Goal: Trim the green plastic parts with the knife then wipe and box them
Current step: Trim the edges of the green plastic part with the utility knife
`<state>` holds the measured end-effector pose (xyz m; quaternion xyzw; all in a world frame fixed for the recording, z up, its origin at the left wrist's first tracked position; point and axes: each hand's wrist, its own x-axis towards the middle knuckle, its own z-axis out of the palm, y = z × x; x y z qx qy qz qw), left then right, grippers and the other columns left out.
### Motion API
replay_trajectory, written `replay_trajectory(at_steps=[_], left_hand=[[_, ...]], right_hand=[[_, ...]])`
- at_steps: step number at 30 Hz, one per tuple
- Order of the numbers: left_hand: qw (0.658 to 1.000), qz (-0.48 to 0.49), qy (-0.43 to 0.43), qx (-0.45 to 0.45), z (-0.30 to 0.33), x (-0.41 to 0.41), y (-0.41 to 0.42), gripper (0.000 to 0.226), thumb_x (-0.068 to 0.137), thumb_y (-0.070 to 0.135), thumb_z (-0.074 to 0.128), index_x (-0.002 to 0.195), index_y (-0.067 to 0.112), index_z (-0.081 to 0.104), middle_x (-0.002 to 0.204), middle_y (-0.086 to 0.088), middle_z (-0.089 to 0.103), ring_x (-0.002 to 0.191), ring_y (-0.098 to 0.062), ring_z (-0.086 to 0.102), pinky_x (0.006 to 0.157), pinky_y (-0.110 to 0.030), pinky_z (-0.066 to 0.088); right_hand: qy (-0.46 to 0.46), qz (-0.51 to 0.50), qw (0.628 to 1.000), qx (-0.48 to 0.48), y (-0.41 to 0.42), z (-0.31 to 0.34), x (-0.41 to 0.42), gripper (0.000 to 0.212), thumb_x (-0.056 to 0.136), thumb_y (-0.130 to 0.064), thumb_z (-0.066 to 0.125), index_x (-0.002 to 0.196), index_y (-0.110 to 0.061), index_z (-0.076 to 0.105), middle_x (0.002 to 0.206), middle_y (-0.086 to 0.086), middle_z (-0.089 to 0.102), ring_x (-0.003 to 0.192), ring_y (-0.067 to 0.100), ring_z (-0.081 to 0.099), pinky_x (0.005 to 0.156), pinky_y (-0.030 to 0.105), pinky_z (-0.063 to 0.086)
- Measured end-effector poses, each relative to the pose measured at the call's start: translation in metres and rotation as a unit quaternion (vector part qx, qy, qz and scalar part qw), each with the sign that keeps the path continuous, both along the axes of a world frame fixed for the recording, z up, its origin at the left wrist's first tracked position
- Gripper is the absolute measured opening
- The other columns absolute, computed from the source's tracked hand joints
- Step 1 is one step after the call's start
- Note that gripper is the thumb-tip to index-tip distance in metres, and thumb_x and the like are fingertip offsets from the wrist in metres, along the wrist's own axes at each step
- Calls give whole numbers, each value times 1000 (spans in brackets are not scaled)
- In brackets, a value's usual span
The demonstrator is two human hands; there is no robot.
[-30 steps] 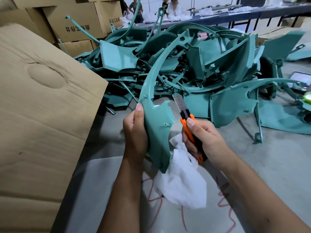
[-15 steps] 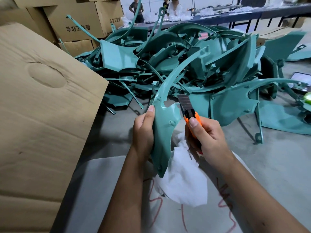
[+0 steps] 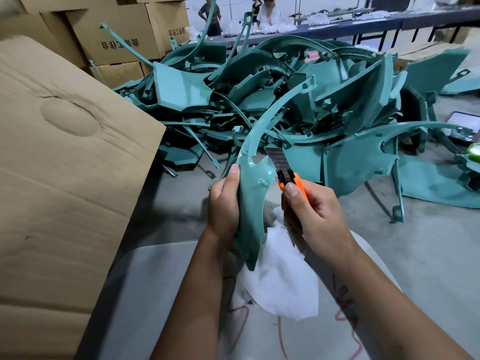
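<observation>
My left hand point(image 3: 224, 203) grips a curved green plastic part point(image 3: 253, 201) upright in front of me, its long thin arm arching up to the right. In my right hand point(image 3: 311, 216) is an orange utility knife point(image 3: 292, 181); the extended blade lies against the part's upper right edge by a notch. A white cloth point(image 3: 280, 276) hangs under my right hand, partly tucked in that hand. A big heap of green parts point(image 3: 298, 100) covers the floor ahead.
A large open cardboard box flap point(image 3: 65, 165) fills the left side. More cardboard boxes point(image 3: 117, 35) are stacked at the back left. People stand at a long table point(image 3: 363, 24) far behind. A grey sheet with red marks point(image 3: 181, 307) lies over my lap.
The green part has swung so its long arm leans further right. My right hand has pushed the knife blade up against the part's right edge.
</observation>
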<state>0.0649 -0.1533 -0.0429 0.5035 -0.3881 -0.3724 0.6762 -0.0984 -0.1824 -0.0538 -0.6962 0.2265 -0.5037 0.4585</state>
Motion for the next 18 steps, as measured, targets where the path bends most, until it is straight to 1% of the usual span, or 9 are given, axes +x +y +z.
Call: replay_trajectory(at_steps=[3,5,7,9,11,12,15,18], left_hand=[[1000,-16,2,-1,-2,0,0,64,109,41,38,54,28,68,47,11,53,40,0,49,43,-15,39],[999,2,34,17,0,1,-1,66,109,43,39,51,25,66,45,10,51,37,-2,47,39,-15,37],[995,25,79,52,3,6,-3,70,108,47,40,47,20,62,43,6,48,34,-5,44,35,-17,35],[992,33,104,69,3,13,-3,69,107,49,40,50,14,59,44,4,48,32,-6,44,33,-16,34],[992,29,106,67,3,15,-2,65,107,49,40,57,11,54,45,5,49,33,-6,44,33,-17,34],[993,25,99,65,4,14,-2,63,107,49,40,58,11,54,45,6,49,34,-6,45,33,-17,35],[995,19,85,42,7,7,-1,58,109,44,40,63,16,62,45,8,50,36,-3,46,35,-16,37],[997,-5,78,19,9,1,2,63,111,39,36,60,23,70,45,10,52,36,-1,49,37,-12,38]], right_hand=[[5,13,1000,-4,0,0,0,51,106,-50,51,68,-17,47,48,7,46,31,27,46,30,45,35],[9,14,1000,-26,-2,1,-2,52,107,-49,51,67,-15,46,51,3,43,36,29,44,36,48,35],[23,16,998,-53,-1,1,-2,55,106,-54,51,66,-15,46,55,1,41,44,27,41,42,46,33],[30,24,998,-55,1,1,1,55,105,-55,51,67,-16,46,56,-1,40,47,25,38,44,46,31],[19,20,999,-39,1,1,3,55,105,-54,51,67,-16,45,55,1,39,45,26,36,42,47,31],[15,7,999,-38,1,1,3,55,106,-53,51,67,-15,45,53,2,39,43,26,37,41,45,32],[13,-28,999,-33,-1,2,2,56,108,-49,50,67,-11,45,50,6,43,37,28,43,37,38,33],[28,-53,997,-48,0,4,3,51,107,-46,49,66,-15,46,52,7,45,41,23,44,41,38,34]])
